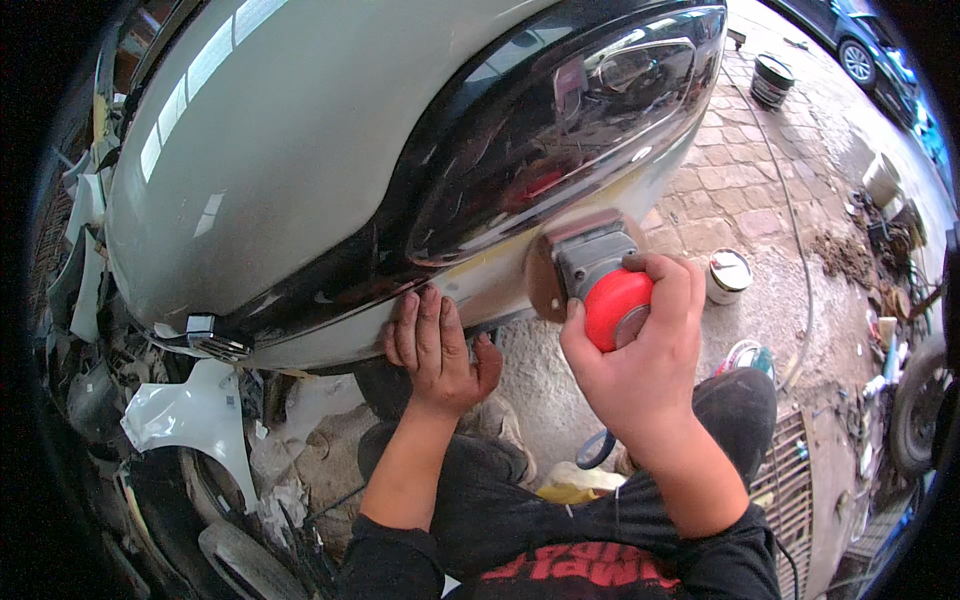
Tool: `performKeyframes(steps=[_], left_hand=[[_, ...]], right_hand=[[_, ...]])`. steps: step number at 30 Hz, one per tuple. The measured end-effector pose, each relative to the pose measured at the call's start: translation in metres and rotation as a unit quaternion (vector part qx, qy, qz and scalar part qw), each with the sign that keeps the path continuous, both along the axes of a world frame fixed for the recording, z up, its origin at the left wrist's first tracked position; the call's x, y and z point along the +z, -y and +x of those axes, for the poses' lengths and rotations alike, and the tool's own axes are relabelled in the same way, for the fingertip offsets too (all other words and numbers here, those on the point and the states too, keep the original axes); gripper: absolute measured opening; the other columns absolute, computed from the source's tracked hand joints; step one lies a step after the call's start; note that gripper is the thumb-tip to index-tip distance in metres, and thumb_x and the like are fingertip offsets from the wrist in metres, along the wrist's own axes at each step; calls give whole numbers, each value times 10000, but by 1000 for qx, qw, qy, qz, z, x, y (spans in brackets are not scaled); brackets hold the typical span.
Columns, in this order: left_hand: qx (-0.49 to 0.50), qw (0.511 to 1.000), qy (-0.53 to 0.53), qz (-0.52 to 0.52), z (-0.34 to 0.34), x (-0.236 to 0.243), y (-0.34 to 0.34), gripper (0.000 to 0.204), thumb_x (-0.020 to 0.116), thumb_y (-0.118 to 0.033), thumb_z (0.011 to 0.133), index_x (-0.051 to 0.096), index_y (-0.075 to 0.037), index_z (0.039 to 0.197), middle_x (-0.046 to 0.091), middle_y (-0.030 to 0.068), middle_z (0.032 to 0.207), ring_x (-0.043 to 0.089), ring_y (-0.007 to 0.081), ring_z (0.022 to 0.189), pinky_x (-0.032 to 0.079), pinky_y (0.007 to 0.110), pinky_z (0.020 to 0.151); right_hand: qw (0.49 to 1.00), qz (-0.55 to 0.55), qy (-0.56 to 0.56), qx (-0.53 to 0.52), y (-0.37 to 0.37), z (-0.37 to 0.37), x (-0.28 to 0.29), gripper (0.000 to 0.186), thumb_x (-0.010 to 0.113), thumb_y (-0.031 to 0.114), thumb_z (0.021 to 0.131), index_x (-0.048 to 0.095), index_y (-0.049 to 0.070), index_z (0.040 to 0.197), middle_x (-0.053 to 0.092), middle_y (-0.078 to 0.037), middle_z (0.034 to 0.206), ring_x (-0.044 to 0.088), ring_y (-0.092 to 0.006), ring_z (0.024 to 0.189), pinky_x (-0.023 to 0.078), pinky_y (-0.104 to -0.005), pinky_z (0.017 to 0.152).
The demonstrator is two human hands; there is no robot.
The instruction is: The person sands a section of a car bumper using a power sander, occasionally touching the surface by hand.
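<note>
A person crouched on a brick-paved workshop floor (740, 190) works at the front corner of a pale car (300, 140), just below its dark headlight (560, 130). The right hand (640, 350) is clenched around the red knob of a small power sander (595, 285), whose round pad is pressed flat against the light panel under the lamp. The left hand (435, 345) grasps nothing; its fingers are spread and laid on the lower edge of the same panel, just left of the tool, apparently steadying the body or feeling the surface. The step in hand looks like sanding down the patch beneath the headlight, and it seems to be mid-course, since the pad sits on a dull, rubbed-looking strip. Carrying on would call for keeping the pad flat, clear of the glossy lamp lens right above it, and away from the bare fingers close beside it. Near the right knee stands a small open tin (728, 275); a dark bucket (772, 80) sits far off on the paving, and loose white body parts (195, 415) lie low to the left.
</note>
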State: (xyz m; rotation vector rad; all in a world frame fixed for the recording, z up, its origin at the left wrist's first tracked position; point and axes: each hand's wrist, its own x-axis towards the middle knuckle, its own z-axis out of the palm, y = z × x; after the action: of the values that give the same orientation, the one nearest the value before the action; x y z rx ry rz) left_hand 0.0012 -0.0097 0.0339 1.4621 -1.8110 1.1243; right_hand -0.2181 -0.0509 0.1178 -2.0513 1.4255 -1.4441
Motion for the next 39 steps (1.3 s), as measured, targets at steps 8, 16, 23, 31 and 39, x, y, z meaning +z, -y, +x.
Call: performKeyframes(steps=[8, 16, 23, 31, 39], left_hand=[[9, 1000, 0, -3, 0, -1, -1, 597, 530, -294, 909, 485, 86, 1368, 487, 237, 1438, 434, 429, 1334, 281, 546, 1091], [-10, 1000, -27, -11, -2, -2, 2, 561, 544, -282, 902, 540, 83, 1327, 507, 214, 1437, 418, 379, 1361, 205, 513, 1142], [8, 1000, -3, 5, -2, 1, -1, 592, 533, -301, 905, 503, 90, 1349, 482, 240, 1443, 418, 419, 1351, 278, 540, 1092], [-6, 1000, -3, 0, -2, 3, -1, 598, 536, -290, 900, 499, 93, 1358, 481, 241, 1444, 417, 422, 1355, 270, 535, 1098], [3, 1000, -6, 5, -2, 0, -1, 595, 533, -274, 895, 493, 92, 1363, 477, 245, 1447, 423, 426, 1346, 276, 541, 1091]], right_hand=[[1000, 12, 3, 2, 1, -1, 4, 597, 787, 158, 734, 463, -11, 1206, 477, -299, 1171, 567, -470, 1011, 527, -481, 821], [1000, 8, 16, 10, -2, 3, 3, 531, 768, 92, 715, 479, -23, 1145, 502, -217, 1088, 540, -389, 961, 464, -444, 853], [1000, 10, -9, -4, -2, 2, 2, 608, 795, 176, 725, 475, 2, 1211, 476, -301, 1180, 582, -474, 1010, 542, -483, 798], [999, 5, 7, -35, 0, 1, 6, 542, 774, 103, 721, 475, -30, 1153, 497, -222, 1087, 541, -395, 973, 469, -445, 860], [999, 16, 14, -29, -1, 2, 5, 526, 769, 111, 732, 477, -22, 1150, 503, -218, 1074, 537, -400, 976, 464, -453, 858]])
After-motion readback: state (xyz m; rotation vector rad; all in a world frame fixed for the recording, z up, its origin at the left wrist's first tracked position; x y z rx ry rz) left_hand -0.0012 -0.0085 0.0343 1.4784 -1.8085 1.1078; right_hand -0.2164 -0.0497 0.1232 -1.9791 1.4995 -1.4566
